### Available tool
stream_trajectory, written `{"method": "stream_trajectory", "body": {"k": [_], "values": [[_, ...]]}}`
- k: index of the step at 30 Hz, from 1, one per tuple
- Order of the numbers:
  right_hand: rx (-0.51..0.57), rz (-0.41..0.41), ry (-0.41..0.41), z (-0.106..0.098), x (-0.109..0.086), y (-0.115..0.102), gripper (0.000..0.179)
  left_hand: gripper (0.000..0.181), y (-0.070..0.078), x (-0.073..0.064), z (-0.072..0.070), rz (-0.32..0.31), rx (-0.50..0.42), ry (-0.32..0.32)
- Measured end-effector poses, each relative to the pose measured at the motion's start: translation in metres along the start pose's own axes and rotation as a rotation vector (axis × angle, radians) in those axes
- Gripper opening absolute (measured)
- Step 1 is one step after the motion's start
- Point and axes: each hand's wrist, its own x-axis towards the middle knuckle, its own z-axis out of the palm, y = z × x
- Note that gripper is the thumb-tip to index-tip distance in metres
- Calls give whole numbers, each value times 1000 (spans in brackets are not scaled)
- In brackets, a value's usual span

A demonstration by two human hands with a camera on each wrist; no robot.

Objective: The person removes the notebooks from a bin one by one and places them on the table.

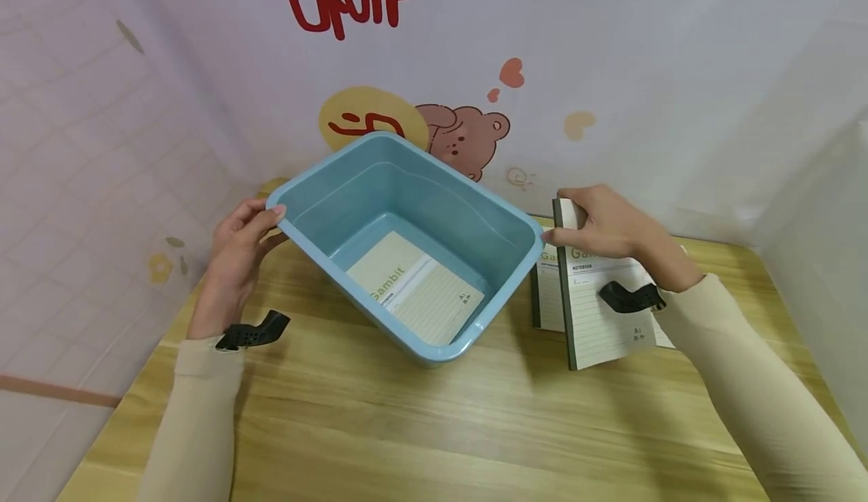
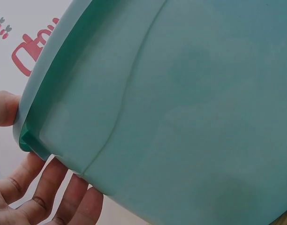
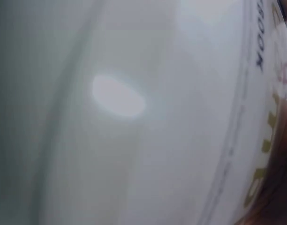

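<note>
A light blue plastic basin (image 1: 325, 179) is tilted toward the head camera, with a Gambit notebook (image 1: 423, 291) lying flat on its floor. My left hand (image 1: 237, 249) grips the basin's left corner, thumb over the rim and fingers (image 2: 47, 187) against the outer wall in the left wrist view. At the top edge, my right hand (image 1: 606, 223) holds another Gambit notebook (image 1: 600, 321), dark spine to the left. One right fingertip is right at the basin's right corner. The held notebook's cover (image 3: 190, 117), blurred, fills much of the right wrist view.
Under and behind the held notebook, more Gambit notebooks (image 1: 548, 298) lie on the wooden table (image 1: 407, 434). Behind the table hangs a white printed cloth (image 1: 644, 57) with red lettering and a bear. A pale wall panel (image 1: 823, 261) borders the right side.
</note>
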Motion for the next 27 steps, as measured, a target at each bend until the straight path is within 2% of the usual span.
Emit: {"method": "stream_trajectory", "body": {"k": [3, 7, 12, 14, 18, 20, 27], "values": [[-16, 41, -40, 4, -11, 9, 31, 13, 1, 1, -1, 0, -11, -5], [-78, 42, -92, 8, -24, 20, 41, 11, 2, 0, -3, 7, -26, -6], [-82, 66, -130, 19, -47, 38, 36, 13, 1, 0, -1, 1, -13, -19], [-91, 85, -145, 22, -57, 43, 45, 13, 1, 1, 0, 1, -8, -17], [-99, 139, -185, 28, -73, 51, 76, 13, 2, 1, 1, 4, -3, -10], [-97, 169, -203, 31, -81, 54, 86, 13, 2, 0, 1, 6, -2, -11], [-104, 177, -199, 49, -108, 68, 80, 13, 1, 0, 1, -1, -14, -11]]}}
